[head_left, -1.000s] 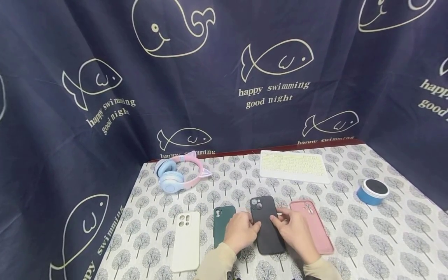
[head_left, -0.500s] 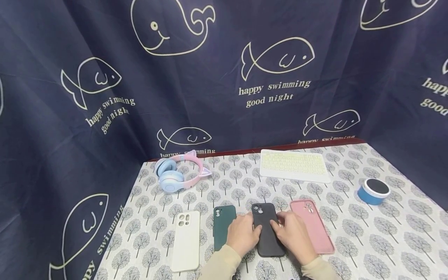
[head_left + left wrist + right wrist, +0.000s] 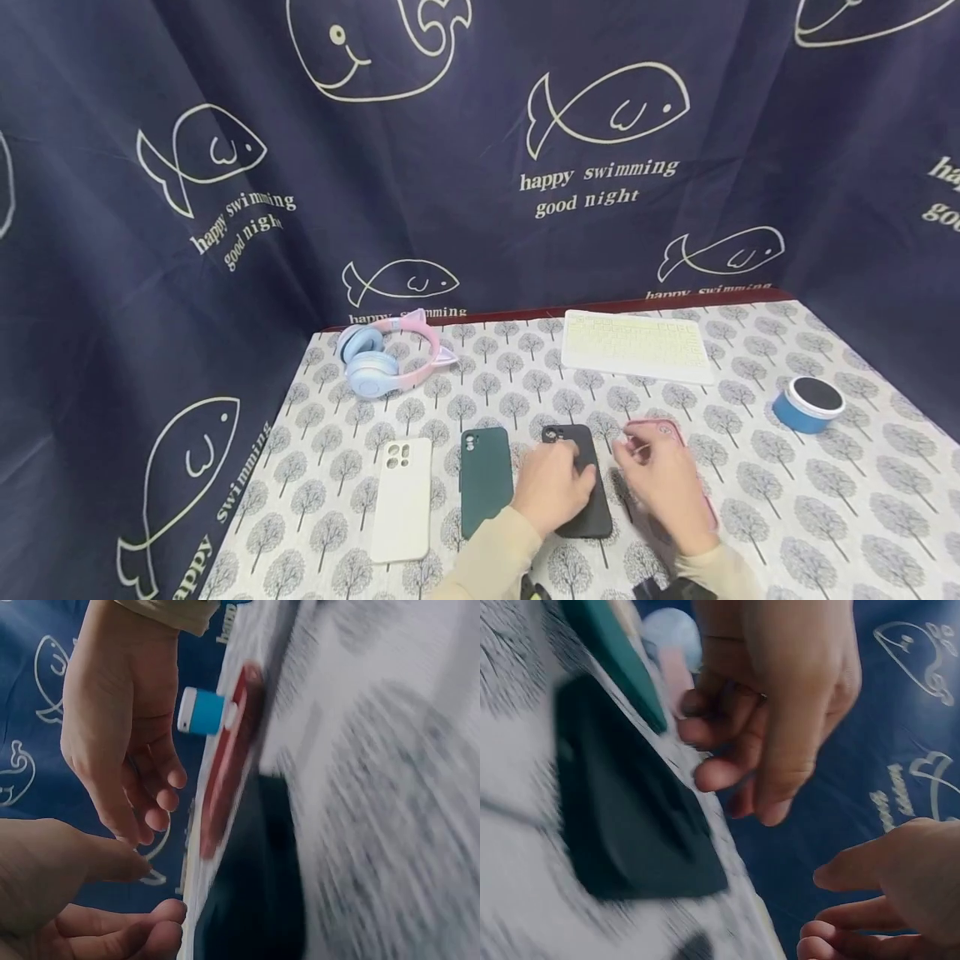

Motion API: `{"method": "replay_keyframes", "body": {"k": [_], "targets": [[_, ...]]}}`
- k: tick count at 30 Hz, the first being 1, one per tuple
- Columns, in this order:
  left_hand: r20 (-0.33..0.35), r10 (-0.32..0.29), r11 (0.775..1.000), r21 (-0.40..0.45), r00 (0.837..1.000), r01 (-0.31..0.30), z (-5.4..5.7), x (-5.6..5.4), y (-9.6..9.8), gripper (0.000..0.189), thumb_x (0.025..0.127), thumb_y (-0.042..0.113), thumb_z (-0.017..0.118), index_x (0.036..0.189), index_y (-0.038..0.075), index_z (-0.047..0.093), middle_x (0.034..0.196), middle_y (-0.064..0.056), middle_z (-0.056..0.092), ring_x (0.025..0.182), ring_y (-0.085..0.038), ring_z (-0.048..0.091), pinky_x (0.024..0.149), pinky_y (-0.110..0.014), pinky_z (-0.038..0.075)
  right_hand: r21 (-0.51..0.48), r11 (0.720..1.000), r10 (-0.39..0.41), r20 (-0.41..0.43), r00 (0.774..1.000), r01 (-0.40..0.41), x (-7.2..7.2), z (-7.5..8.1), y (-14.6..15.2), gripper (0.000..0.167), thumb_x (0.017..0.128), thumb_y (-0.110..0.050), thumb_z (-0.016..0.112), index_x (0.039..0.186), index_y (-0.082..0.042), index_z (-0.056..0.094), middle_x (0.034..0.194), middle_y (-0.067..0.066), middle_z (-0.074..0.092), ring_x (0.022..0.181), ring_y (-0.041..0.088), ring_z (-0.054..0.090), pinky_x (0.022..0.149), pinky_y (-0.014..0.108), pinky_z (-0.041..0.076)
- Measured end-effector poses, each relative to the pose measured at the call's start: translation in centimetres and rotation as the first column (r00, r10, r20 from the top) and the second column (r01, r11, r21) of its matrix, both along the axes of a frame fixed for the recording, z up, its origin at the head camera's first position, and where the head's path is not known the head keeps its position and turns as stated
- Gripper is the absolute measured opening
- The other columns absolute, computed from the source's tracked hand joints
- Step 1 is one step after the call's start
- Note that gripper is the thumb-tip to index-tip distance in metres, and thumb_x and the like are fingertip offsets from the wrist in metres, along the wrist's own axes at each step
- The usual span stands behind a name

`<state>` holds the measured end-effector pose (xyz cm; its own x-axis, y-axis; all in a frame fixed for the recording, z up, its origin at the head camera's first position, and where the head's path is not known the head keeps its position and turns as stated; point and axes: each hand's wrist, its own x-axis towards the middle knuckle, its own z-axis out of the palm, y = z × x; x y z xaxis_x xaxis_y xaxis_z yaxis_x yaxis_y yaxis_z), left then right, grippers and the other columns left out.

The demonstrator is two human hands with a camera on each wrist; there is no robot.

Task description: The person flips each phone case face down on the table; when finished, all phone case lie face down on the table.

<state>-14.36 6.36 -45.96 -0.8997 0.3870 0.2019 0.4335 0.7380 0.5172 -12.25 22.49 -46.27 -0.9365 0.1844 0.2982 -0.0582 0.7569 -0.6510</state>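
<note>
Now that it is no longer being pinched, the black case [image 3: 597, 507] is lying on the worktop [image 3: 810, 521] between the green case [image 3: 486, 482] and the pink case [image 3: 231, 769]; the left grip [image 3: 553, 485] and right grip [image 3: 666, 485] are hovering, relaxed and empty, apparently leaving it settled.

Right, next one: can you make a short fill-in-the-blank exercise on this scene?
1. In the head view, the second phone case from the left is ____.
2. There, the right hand partly covers the rightmost phone case, which is ____.
3. The cat-ear headphones lie to the ____ of the keyboard.
4. The round object has a dark top, a white rim and a ____ lower part.
Missing words: green; pink; left; blue.
</note>
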Motion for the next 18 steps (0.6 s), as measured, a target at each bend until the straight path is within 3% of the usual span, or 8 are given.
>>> {"method": "replay_keyframes", "body": {"k": [7, 12, 18], "targets": [[0.071, -0.007, 0.997, -0.071, 0.997, 0.012, 0.1, 0.1, 4.3, 0.027, 0.088, 0.033, 0.070, 0.076, 0.010, 0.067, 0.058, 0.004, 0.055, 0.049, -0.007, 0.049, 0.051, -0.020, 0.044, 0.052, 0.991, -0.125, 0.077, 0.989, 0.122, 0.5, -0.1, 5.4, 0.037, 0.087, -0.019, 0.073, 0.114, 0.006, 0.069, 0.089, 0.015, 0.069, 0.079, 0.032, 0.064, 0.073, 0.050, 0.047], [0.083, -0.008, 0.996, -0.087, 0.996, 0.015, -0.5, 0.4, 5.5, 0.029, 0.087, 0.033, 0.071, 0.072, 0.009, 0.065, 0.055, 0.003, 0.053, 0.045, -0.007, 0.043, 0.046, -0.020, 0.039, 0.056, 0.994, -0.102, 0.149, 0.984, 0.095, 0.8, -1.4, 7.8, 0.047, 0.086, -0.026, 0.076, 0.116, 0.009, 0.066, 0.093, 0.021, 0.068, 0.087, 0.039, 0.064, 0.079, 0.057, 0.047], [0.068, 0.002, 0.994, -0.111, 0.998, 0.006, -0.8, -0.1, 6.2, 0.035, 0.088, 0.034, 0.071, 0.063, 0.014, 0.056, 0.052, 0.005, 0.047, 0.045, -0.008, 0.041, 0.047, -0.021, 0.038, 0.046, 0.996, -0.089, 0.216, 0.972, 0.081, 1.1, -1.9, 8.4, 0.049, 0.088, -0.031, 0.074, 0.117, 0.008, 0.067, 0.089, 0.010, 0.068, 0.081, 0.028, 0.064, 0.077, 0.050, 0.049]]}}
